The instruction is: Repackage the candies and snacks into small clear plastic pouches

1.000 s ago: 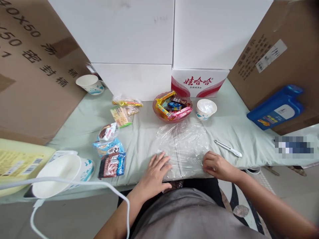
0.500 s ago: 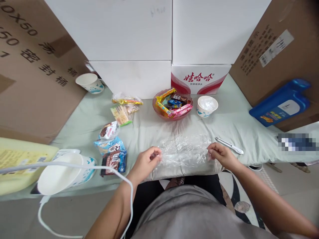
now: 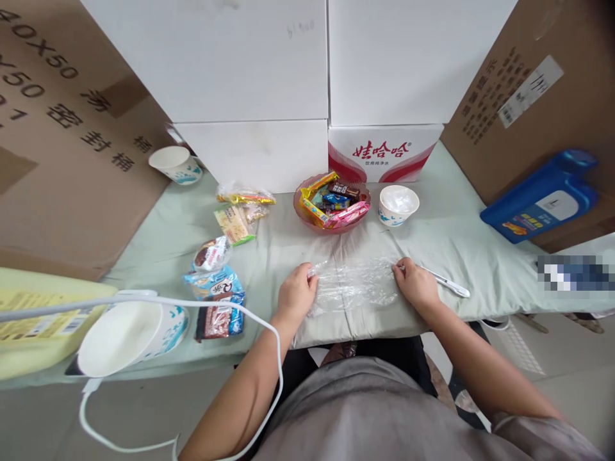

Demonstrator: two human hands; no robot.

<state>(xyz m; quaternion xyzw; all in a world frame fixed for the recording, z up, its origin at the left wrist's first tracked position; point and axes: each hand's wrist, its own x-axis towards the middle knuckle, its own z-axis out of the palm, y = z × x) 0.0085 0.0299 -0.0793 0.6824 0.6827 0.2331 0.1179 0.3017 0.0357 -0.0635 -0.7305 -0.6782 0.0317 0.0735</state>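
A crinkled sheet of clear plastic film (image 3: pixel 353 288) stretches between my two hands over the front of the green cloth. My left hand (image 3: pixel 298 291) pinches its left edge, and my right hand (image 3: pixel 414 282) pinches its upper right corner. Just beyond the film is a pink glass bowl (image 3: pixel 307 221) filled with wrapped snacks. Beside it stands a paper cup (image 3: pixel 394 218) with clear plastic in its mouth. A silver utility knife (image 3: pixel 449 283) lies right of my right hand, its far end hidden behind the hand.
Wrapped snacks (image 3: pixel 218 282) lie to the left. Another paper cup (image 3: pixel 175 165) leans at the back left, and a large one (image 3: pixel 120 336) rests at the front left. A white cable (image 3: pixel 192 301) crosses over my left forearm. Cardboard boxes and a blue bottle (image 3: pixel 542 195) flank the surface.
Both hands have moved slightly away from my body and closer together, drawing the film with them. My right hand now covers the utility knife's far end.
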